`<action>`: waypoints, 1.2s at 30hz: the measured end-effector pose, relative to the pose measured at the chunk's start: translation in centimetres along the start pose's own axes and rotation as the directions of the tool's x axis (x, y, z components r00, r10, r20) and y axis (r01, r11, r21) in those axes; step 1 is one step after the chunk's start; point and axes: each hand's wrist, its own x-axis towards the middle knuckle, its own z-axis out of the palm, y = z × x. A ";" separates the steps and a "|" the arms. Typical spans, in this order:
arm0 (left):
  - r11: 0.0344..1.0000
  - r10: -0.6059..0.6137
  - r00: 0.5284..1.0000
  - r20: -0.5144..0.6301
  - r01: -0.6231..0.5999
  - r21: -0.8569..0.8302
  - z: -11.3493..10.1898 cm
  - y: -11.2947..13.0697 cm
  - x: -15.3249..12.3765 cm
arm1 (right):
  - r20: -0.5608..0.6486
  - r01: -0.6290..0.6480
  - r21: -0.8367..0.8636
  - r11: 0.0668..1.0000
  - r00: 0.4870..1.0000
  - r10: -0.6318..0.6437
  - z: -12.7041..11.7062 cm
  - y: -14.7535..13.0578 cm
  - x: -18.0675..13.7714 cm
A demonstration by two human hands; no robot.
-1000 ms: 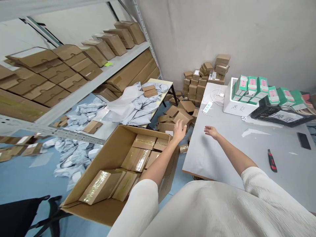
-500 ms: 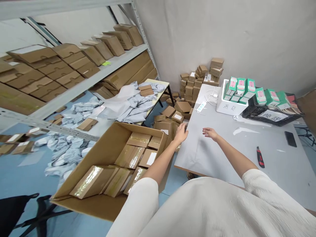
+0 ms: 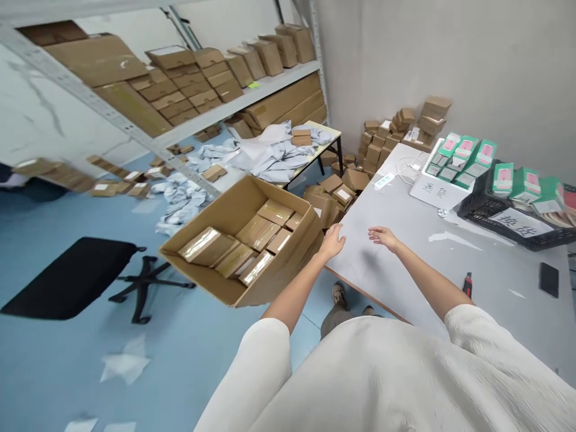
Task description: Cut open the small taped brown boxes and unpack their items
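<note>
One left hand and one right hand hold nothing, fingers loosely spread. Left of the left fingers stands one open brown cardboard carton, holding at least seven taped boxes. One red-and-black utility knife lies on the grey surface, right of the right fingers.

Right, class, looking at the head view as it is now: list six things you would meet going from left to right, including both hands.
Black chair seat → large open carton → left hand → right hand → red-and-black cutter → dark phone
</note>
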 end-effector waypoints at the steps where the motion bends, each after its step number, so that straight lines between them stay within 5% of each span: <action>1: 1.000 -0.024 1.000 -0.009 0.024 0.003 -0.1 -0.2 -1.0 | 0.019 0.003 -0.009 1.000 1.000 -0.003 0.6 0.0 -0.1; 10: 0.987 -0.158 0.979 -0.126 0.159 -0.004 -4.3 -3.5 -8.3 | 0.187 0.051 -0.085 0.995 0.982 -0.035 8.4 -1.3 0.4; 25: 0.951 -0.309 0.908 -0.284 0.299 -0.079 -16.0 -15.9 -18.9 | 0.356 0.112 -0.154 0.982 0.933 -0.051 29.9 -3.8 2.0; 36: 0.898 -0.439 0.827 -0.350 0.400 -0.182 -19.3 -23.1 -23.2 | 0.476 0.176 -0.248 0.953 0.879 -0.039 39.3 -5.0 4.7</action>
